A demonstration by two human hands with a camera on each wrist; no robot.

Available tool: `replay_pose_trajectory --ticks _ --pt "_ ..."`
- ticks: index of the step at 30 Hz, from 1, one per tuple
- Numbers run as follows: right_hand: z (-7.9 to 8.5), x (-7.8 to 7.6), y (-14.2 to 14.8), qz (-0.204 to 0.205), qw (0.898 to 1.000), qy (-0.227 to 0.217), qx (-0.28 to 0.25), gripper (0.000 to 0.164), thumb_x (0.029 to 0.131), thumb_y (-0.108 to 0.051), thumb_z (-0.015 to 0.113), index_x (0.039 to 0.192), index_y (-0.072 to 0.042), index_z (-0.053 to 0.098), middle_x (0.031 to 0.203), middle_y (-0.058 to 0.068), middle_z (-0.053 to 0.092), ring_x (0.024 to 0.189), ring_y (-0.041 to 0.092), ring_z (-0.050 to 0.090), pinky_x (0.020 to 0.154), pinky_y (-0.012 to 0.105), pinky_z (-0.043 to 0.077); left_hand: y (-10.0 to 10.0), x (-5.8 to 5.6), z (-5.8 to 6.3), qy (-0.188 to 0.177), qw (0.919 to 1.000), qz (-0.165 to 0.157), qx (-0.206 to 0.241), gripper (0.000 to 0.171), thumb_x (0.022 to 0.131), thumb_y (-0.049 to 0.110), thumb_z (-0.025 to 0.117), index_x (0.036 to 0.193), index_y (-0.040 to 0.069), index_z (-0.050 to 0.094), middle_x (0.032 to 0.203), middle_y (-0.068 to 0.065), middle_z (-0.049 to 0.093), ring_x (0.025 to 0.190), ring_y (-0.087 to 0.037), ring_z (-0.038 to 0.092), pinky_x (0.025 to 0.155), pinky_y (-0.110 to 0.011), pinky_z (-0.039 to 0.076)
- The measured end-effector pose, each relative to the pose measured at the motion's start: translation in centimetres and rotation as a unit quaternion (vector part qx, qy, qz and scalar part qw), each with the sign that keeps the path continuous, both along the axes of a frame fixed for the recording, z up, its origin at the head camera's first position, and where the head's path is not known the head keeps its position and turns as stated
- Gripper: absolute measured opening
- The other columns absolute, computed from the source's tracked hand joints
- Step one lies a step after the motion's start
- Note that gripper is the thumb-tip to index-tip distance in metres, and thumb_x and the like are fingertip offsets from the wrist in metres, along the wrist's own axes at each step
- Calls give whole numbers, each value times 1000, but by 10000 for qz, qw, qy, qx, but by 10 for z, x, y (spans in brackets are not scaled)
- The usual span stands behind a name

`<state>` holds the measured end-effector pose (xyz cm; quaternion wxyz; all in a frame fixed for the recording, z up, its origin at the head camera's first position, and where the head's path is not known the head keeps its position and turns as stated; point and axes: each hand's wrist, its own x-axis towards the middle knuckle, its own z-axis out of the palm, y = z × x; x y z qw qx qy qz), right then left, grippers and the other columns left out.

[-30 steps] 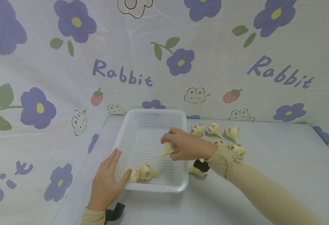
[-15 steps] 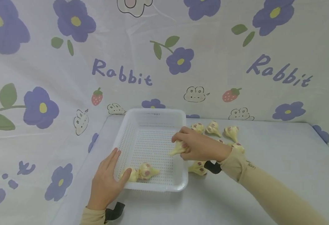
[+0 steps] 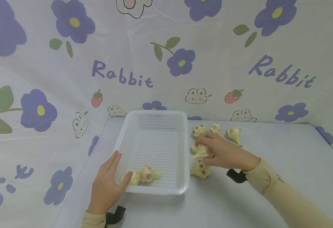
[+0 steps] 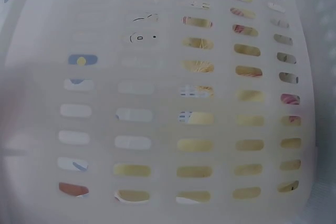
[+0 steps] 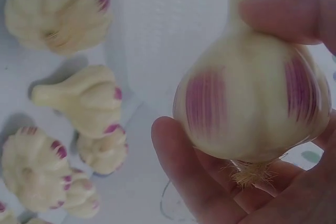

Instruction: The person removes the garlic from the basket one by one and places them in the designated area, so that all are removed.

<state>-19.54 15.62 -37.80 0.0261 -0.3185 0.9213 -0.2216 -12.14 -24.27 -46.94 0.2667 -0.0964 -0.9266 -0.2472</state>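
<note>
Just right of the white perforated plastic basket (image 3: 183, 177), my right hand (image 3: 229, 153) holds a garlic bulb (image 3: 202, 152) with purple streaks. In the right wrist view, thumb and fingers are around that bulb, its root tuft towards the palm. My left hand (image 3: 107, 185) rests at the basket's near left corner, fingers straight along the left rim and thumb over the front rim. Inside the basket lie two bulbs: one garlic bulb (image 3: 147, 174) in view, another garlic bulb (image 3: 135, 179) partly behind the left thumb. The left wrist view shows the basket's slotted wall (image 4: 105, 127) close up.
Several more bulbs lie on the white table (image 3: 280, 152) right of the basket, among them a near garlic bulb (image 3: 201, 170) and a far garlic bulb (image 3: 234, 134). Some are partly hidden by the right hand. A printed cloth (image 3: 223, 72) hangs behind the table.
My right hand has moved right, from over the basket to outside its right rim, with the garlic bulb still held. The left hand and the two bulbs in the basket stay in place.
</note>
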Motion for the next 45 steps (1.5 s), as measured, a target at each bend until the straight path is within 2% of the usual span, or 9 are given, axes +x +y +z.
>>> replay_pose_trajectory --ticks 10,17,23,26,31,39,45 --pt "-3 7 24 -44 9997 -108 -231 46 85 -8 77 129 -10 65 128 12 59 91 12 62 78 28 59 0 0 1 -100 9999 56 42 73 89 36 76 150 3 54 156 -16 53 136 -42 55 104 -63 50" --pt "-11 12 43 -205 9995 -144 -216 43 85 -6 75 126 -12 65 125 10 60 92 12 61 77 28 59 1 1 0 -133 9999 54 48 74 88 37 77 150 3 53 156 -16 53 137 -41 54 104 -63 50" --pt "-19 17 54 -387 9980 -364 -330 45 86 -6 75 129 -9 65 143 27 50 87 8 64 77 27 59 0 1 0 -46 10000 40 16 74 88 36 77 149 2 54 155 -17 54 135 -41 55 104 -63 51" --pt "-26 18 57 -429 9972 -488 -379 46 86 -6 76 130 -8 64 137 26 51 89 11 66 75 25 60 0 1 -1 -68 10000 52 35 74 87 36 78 149 3 54 155 -16 54 136 -41 55 104 -63 50" --pt "-43 17 61 -456 9975 -407 -360 47 85 -6 78 129 -8 62 123 18 56 95 17 65 74 24 59 0 0 -1 -151 9998 73 55 75 88 37 77 150 4 53 157 -15 53 137 -40 54 105 -63 50" --pt "-66 16 61 -457 9976 -416 -297 48 82 -4 77 128 -5 64 127 20 58 94 16 65 74 24 59 1 0 -2 -176 9998 103 14 74 89 37 76 151 4 53 157 -15 52 137 -41 54 104 -63 50" --pt "-83 11 62 -278 9995 -41 -155 48 77 -3 80 123 -5 65 127 20 60 87 9 60 71 23 54 1 1 -1 -170 9998 107 1 74 89 37 76 151 4 53 157 -15 53 137 -41 54 104 -63 50"
